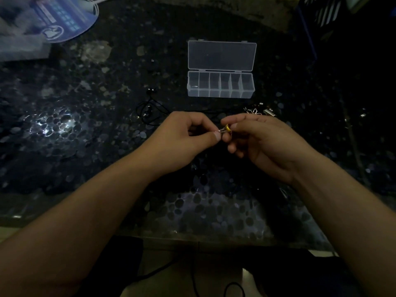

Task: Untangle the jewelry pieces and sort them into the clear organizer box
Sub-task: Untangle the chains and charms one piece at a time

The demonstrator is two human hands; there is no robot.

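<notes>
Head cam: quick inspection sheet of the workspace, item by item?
Surface: dark pebble-pattern table, glare patches.
Job's things: clear organizer box, lid open, small item in leftmost compartment; yellow-and-silver piece held; silver pieces right of hands.
Clutter: round printed fan, far left.
Hands: left hand and right hand both pinch the piece.
Cables: black cord with beads, left of hands.
Surroundings: dim; dark crate far right.

- Box (pixel 220 84): clear plastic, lid open and lying flat behind it; one row of six compartments, something small in the leftmost.
- Yellow piece (pixel 227 128): small, with silver link, pinched between both hands.
- Black cord (pixel 147 112): looped, left of hands.
- Silver bits (pixel 260 111): scattered right of box.
</notes>
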